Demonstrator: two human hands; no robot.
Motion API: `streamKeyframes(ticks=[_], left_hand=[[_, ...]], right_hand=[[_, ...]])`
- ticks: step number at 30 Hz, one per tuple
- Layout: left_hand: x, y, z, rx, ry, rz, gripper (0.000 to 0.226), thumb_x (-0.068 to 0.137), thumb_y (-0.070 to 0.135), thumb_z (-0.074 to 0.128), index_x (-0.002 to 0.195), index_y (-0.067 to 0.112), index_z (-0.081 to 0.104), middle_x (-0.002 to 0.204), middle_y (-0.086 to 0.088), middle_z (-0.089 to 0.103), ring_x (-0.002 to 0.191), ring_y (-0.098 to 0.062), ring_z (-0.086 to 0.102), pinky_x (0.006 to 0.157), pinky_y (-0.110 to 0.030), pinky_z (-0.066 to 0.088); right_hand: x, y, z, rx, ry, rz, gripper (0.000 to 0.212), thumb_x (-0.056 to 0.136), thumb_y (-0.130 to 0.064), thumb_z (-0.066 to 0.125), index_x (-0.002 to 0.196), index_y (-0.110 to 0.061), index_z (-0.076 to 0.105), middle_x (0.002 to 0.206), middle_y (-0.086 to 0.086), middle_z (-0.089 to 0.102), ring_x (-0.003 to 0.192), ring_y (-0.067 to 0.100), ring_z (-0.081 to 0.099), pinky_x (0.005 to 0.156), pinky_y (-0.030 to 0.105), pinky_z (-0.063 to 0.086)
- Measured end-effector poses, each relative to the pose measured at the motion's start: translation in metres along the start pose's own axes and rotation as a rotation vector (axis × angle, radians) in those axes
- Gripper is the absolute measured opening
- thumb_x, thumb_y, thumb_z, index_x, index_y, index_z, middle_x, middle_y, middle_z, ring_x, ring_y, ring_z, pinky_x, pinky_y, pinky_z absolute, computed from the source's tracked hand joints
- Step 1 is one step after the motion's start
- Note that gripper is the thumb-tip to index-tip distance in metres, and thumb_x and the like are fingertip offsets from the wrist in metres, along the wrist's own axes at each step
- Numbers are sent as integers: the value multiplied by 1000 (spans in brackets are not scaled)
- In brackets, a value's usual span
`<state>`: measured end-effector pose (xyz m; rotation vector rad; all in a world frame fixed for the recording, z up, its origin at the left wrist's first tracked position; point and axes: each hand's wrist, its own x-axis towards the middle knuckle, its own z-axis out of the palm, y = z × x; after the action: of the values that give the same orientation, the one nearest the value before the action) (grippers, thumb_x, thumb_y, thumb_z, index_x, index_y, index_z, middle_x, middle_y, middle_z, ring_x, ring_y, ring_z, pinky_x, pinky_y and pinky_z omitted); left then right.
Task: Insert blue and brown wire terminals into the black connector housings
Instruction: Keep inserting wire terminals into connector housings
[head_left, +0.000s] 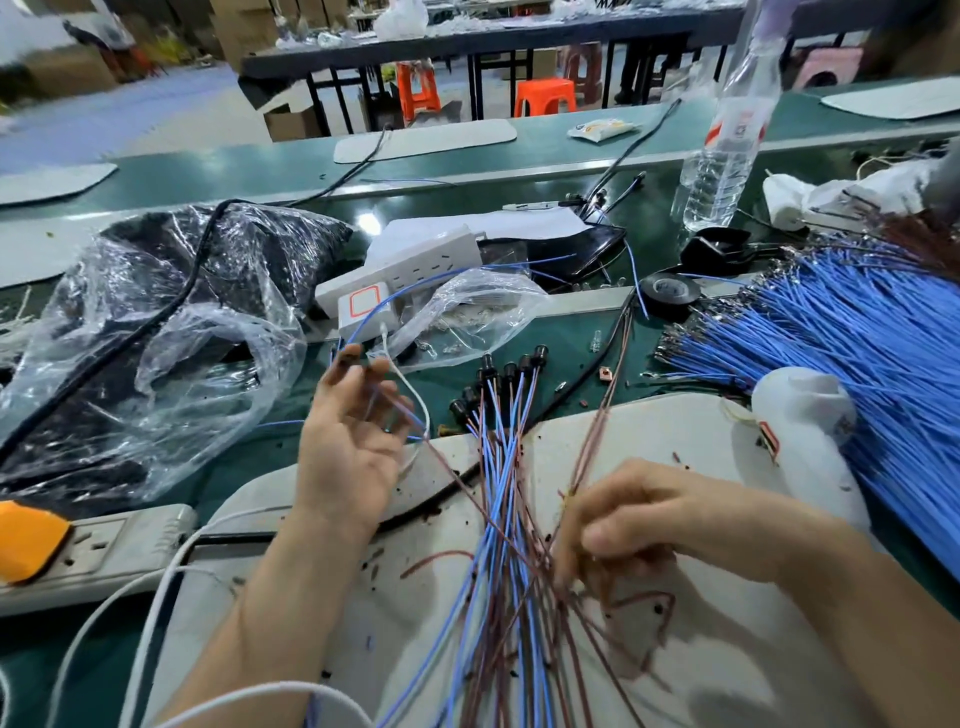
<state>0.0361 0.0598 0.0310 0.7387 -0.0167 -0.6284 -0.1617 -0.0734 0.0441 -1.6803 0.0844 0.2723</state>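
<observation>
In the lower centre the left hand (353, 441) is hovering palm-up with fingers loosely spread. One blue wire (395, 297) is running to its blurred fingertips, and I cannot tell whether they are pinching it. At lower right the right hand (654, 519) is curling its fingers around several brown wires (585, 457). About eight black connector housings (488, 364) are lying mid-frame, above and between the hands.

head-worn view, looking forward and down, close over workbench (587, 150)
</observation>
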Motion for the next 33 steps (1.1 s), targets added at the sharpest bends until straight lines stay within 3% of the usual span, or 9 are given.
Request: streamKeyframes(ticks=[2, 5, 12, 15, 18, 21, 25, 28, 33], left_hand=[[-14, -15, 7, 189, -187, 42, 16, 84, 9, 54, 94, 19, 61, 76, -1, 70, 61, -8, 60, 62, -21, 50], [-35, -39, 13, 373, -403, 37, 21, 79, 9, 61, 98, 16, 62, 81, -7, 71, 64, -11, 60, 64, -20, 52], [-45, -49, 13, 614, -541, 76, 21, 81, 12, 59, 101, 15, 59, 87, -4, 73, 71, -12, 60, 74, -27, 50], [-43, -47, 16, 545, -465, 67, 21, 79, 8, 69, 98, 14, 60, 87, -8, 73, 68, -15, 60, 72, -35, 49], [-33, -38, 16, 236, -262, 57, 20, 77, 7, 59, 96, 10, 59, 80, -7, 73, 63, -8, 64, 63, -20, 53], [-27, -32, 12, 181, -191, 114, 19, 82, 5, 54, 99, 11, 59, 77, -2, 73, 61, -4, 62, 63, -14, 51], [-40, -38, 12, 660, -415, 478, 20, 87, 8, 62, 104, 17, 59, 91, 1, 71, 80, -12, 63, 79, -23, 50], [-49, -46, 12, 971, -608, 743, 22, 86, 8, 64, 104, 20, 63, 100, 6, 68, 94, -14, 63, 84, -24, 47], [-58, -52, 14, 1078, -694, 905, 29, 83, 8, 70, 111, 14, 66, 104, -1, 66, 99, -11, 64, 87, -23, 49]], right_hand=[[7, 1, 4, 7, 235, -14, 32, 82, -46, 69, 84, -14, 72, 69, -2, 66, 52, 2, 49, 50, 11, 35], [16, 4, 11, 13, 521, -121, 32, 70, -41, 69, 76, -10, 65, 60, 0, 60, 44, 1, 44, 45, 10, 34], [21, 13, 20, -146, 614, -195, 23, 76, -37, 68, 68, -15, 65, 57, -5, 53, 54, 7, 44, 52, 20, 34], [22, 14, 20, -208, 625, -193, 23, 85, -20, 70, 64, -15, 63, 54, -5, 49, 53, 7, 41, 51, 21, 32], [18, 10, 15, -233, 517, -104, 28, 86, -13, 69, 59, -17, 59, 52, -6, 49, 51, 5, 43, 51, 17, 33], [12, 7, 4, -312, 531, -48, 29, 84, -11, 67, 57, -13, 57, 49, -4, 48, 47, 5, 41, 50, 18, 32], [13, 13, 0, -630, 710, 3, 16, 80, -23, 75, 69, -18, 64, 62, -3, 58, 54, 2, 49, 54, 15, 36], [18, 12, 9, -555, 852, -255, 32, 73, -22, 82, 87, -37, 58, 78, -15, 59, 59, 6, 54, 57, 11, 42], [21, 17, 18, -431, 915, -460, 37, 74, 11, 69, 87, -22, 60, 74, -6, 67, 65, 6, 65, 62, 18, 52]])
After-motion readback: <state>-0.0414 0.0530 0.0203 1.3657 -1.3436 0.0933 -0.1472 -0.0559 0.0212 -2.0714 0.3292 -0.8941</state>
